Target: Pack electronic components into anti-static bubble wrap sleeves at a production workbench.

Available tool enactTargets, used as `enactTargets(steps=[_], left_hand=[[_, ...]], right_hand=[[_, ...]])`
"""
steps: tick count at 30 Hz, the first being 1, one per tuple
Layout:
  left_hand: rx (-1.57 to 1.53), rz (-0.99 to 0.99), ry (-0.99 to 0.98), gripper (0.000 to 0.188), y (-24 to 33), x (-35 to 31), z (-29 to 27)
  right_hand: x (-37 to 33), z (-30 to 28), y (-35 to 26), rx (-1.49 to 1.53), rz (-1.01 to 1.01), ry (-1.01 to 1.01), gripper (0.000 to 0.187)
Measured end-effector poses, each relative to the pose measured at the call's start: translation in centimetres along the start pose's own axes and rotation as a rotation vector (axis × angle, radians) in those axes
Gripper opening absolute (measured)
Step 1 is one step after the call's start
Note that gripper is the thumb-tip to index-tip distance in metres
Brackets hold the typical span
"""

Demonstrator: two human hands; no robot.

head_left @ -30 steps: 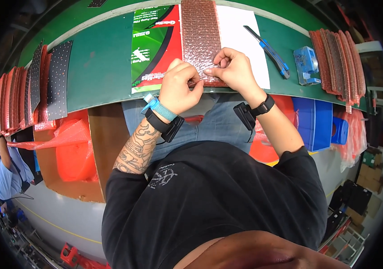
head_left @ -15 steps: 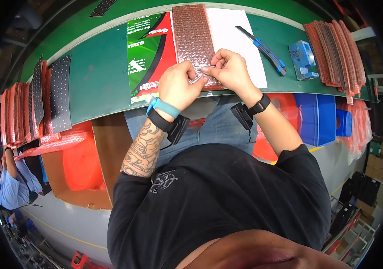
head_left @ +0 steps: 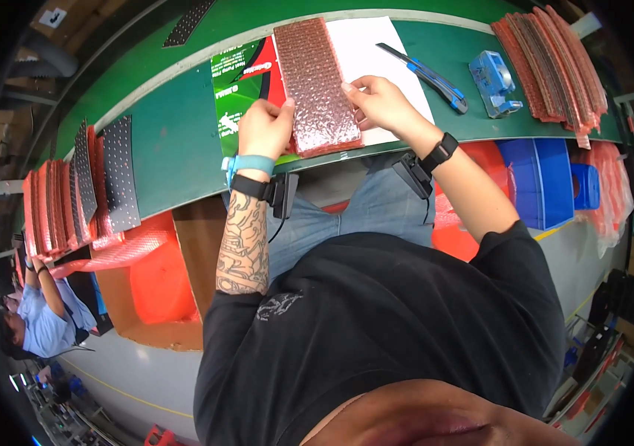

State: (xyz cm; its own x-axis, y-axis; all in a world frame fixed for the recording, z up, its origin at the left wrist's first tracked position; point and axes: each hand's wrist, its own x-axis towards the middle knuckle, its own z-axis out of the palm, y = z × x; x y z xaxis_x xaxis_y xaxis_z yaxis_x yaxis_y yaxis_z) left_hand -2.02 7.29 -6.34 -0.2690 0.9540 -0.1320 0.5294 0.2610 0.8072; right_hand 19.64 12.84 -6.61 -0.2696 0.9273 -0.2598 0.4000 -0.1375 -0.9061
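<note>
Pink bubble-wrap pouch held flat on green tabletop, upper centre of frame.

The bubble-wrap pouch (head_left: 318,83) is a long pink rectangle, dimpled, lying lengthwise over a white sheet (head_left: 376,52) and a green-and-red printed card (head_left: 236,97) on the tabletop (head_left: 168,149). Left hand (head_left: 265,128) is clamped on its left edge; right hand (head_left: 378,100) pinches its right edge, fingers bent. Compared with half a second ago, the hands have moved apart from the pouch's near end to its sides. A blue utility knife (head_left: 424,74) lies at upper right.
</note>
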Motion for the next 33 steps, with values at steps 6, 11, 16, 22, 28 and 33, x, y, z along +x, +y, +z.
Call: enactTargets(steps=[6,11,16,22,28,33], left_hand=[[-0.366,-0.197,-0.221,0.048,-0.4,1.9,0.1],[-1.028,-0.305,-0.615,0.037,0.5,3.4,2.2],[-1.086,-0.077,-0.413,0.038,4.7,1.1,3.5],[-1.046,0.342,-0.213,0.039,16.5,-5.6,10.3],[-0.726,0.634,-0.316,0.033,25.3,-5.8,16.3],[-0.447,0.854,-0.531,0.021,28.1,-6.3,14.2]], right_hand=[[0.3,-2.3,-2.1,0.225,0.216,-0.194,0.047],[-0.2,-1.8,-0.3,0.545,-0.005,-0.305,0.052],[-5.3,-4.9,-3.3,0.901,0.14,-0.328,0.057],[-12.8,-10.1,-1.7,1.347,-0.181,0.068,0.044],[-15.9,-21.6,-2.2,1.339,-0.608,0.473,0.025],[-19.6,-42.6,2.0,1.053,-0.616,0.84,0.018]])
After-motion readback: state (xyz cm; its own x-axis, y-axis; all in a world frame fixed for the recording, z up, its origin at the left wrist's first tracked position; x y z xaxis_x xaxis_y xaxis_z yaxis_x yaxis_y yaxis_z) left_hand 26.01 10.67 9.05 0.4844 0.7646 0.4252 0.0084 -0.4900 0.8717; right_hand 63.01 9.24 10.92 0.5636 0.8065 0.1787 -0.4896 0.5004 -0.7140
